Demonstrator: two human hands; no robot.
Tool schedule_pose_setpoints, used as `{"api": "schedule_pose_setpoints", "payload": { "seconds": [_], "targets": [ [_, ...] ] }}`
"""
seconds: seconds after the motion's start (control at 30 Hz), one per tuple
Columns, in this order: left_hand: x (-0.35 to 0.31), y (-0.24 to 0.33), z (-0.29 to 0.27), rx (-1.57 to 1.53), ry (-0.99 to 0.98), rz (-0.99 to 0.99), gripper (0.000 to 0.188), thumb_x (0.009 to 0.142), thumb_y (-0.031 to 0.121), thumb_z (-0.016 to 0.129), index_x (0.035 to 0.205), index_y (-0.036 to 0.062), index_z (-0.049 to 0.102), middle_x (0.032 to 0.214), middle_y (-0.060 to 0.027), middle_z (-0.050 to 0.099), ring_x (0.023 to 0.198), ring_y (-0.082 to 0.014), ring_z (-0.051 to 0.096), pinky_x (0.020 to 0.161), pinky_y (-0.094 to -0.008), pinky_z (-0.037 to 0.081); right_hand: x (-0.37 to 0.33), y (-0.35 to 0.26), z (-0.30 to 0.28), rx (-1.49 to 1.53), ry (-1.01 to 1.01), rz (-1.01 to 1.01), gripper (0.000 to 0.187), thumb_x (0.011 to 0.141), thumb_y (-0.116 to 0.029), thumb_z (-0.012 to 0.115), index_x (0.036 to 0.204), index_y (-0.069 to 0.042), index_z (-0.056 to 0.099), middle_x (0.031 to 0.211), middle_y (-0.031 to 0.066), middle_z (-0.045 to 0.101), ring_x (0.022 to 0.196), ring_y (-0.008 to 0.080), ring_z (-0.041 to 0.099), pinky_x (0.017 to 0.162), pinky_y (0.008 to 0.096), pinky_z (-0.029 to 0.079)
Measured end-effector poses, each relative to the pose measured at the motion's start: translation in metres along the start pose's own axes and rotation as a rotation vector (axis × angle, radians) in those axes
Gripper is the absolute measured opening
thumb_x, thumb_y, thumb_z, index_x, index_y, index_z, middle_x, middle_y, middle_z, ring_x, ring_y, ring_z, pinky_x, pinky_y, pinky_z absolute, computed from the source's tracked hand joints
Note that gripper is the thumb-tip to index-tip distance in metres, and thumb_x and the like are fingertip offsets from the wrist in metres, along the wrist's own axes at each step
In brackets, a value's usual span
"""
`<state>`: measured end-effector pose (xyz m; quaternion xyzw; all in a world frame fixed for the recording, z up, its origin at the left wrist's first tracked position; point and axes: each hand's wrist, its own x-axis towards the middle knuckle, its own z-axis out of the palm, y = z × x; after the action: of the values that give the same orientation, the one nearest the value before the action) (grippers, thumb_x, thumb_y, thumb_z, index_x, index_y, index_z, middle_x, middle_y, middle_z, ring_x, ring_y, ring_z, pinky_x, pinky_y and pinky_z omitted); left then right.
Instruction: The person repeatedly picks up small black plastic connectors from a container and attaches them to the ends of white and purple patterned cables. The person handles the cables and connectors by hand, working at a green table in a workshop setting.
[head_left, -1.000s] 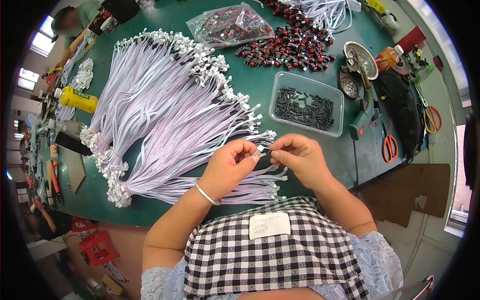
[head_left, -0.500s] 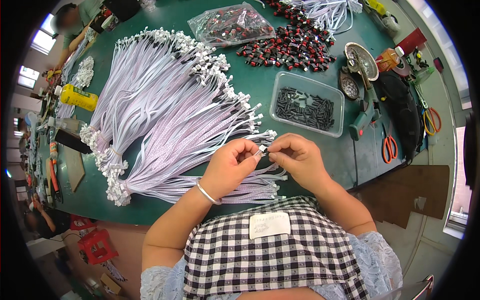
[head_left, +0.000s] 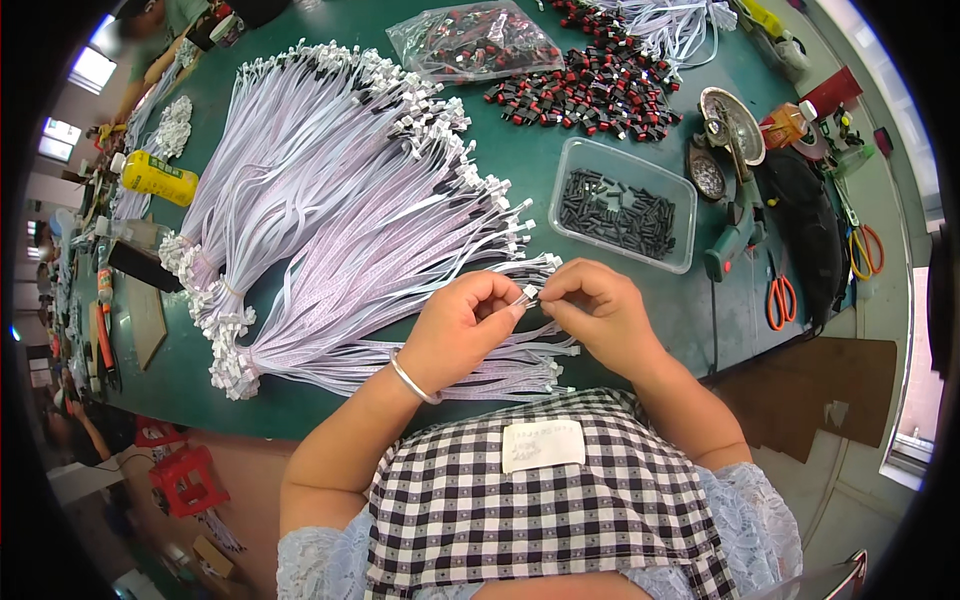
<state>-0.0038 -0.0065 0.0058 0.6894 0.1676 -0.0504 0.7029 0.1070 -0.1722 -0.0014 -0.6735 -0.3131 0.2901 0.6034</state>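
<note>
Between thumb and forefinger, my left hand (head_left: 462, 328) pinches a small white plug connector (head_left: 529, 291) at the end of a flat cable. Dark wires show beside the plug. My right hand (head_left: 605, 318) is closed in a pinch against the plug's right side; what its fingertips hold is too small to make out. Under and left of my hands lies a fanned bundle of pale flat cables (head_left: 350, 275) with white plugs on both ends. A second cable bundle (head_left: 290, 150) spreads behind it. Just beyond my right hand stands a clear plastic box (head_left: 682, 262) holding short black tubes (head_left: 615, 215).
Red-and-black small parts (head_left: 600, 95) are heaped at the back, beside a plastic bag (head_left: 470, 45) of more. On the right lie a green heat gun (head_left: 735, 240), a metal dish (head_left: 735, 120) and orange-handled scissors (head_left: 780, 300). A yellow bottle (head_left: 158, 180) lies far left. A co-worker's arm shows there.
The whole view has shifted slightly. My hands keep the same pinch at the plug, which has turned a little between the fingertips.
</note>
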Motion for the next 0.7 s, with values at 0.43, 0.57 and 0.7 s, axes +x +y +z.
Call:
{"api": "schedule_pose_setpoints", "payload": {
  "seconds": [0.43, 0.57, 0.7],
  "targets": [
    [-0.015, 0.0, -0.015, 0.073, -0.058, 0.021, 0.029, 0.081, 0.005, 0.066, 0.108, 0.001, 0.055, 0.084, 0.0004, 0.059, 0.073, -0.0045, 0.053, 0.065, -0.0192, 0.044, 0.005, -0.007, 0.003, 0.092, -0.096, 0.073, 0.065, 0.078, 0.004, 0.062, 0.135, -0.006, 0.033, 0.081, 0.0034, 0.058, 0.073, 0.0094, 0.057, 0.068, 0.0248, 0.047],
    [-0.018, 0.006, -0.017, 0.09, -0.056, -0.021, 0.034, 0.078, 0.004, 0.067, 0.11, 0.002, 0.055, 0.08, -0.0001, 0.06, 0.071, -0.0055, 0.054, 0.065, -0.0203, 0.044, 0.007, -0.006, 0.006, 0.161, -0.155, 0.107, 0.08, 0.076, 0.004, 0.063, 0.144, -0.01, 0.024, 0.078, 0.003, 0.056, 0.073, 0.0092, 0.054, 0.069, 0.0257, 0.046],
    [-0.014, 0.014, -0.011, 0.165, -0.029, 0.009, 0.034, 0.076, 0.002, 0.068, 0.108, 0.0034, 0.055, 0.076, -0.0012, 0.06, 0.068, -0.0061, 0.054, 0.063, -0.0212, 0.045, 0.012, -0.015, 0.007, -0.007, -0.23, 0.123, 0.089, 0.075, 0.003, 0.062, 0.148, -0.014, 0.016, 0.077, 0.0033, 0.056, 0.071, 0.0097, 0.053, 0.069, 0.0257, 0.046]
  ]
}}
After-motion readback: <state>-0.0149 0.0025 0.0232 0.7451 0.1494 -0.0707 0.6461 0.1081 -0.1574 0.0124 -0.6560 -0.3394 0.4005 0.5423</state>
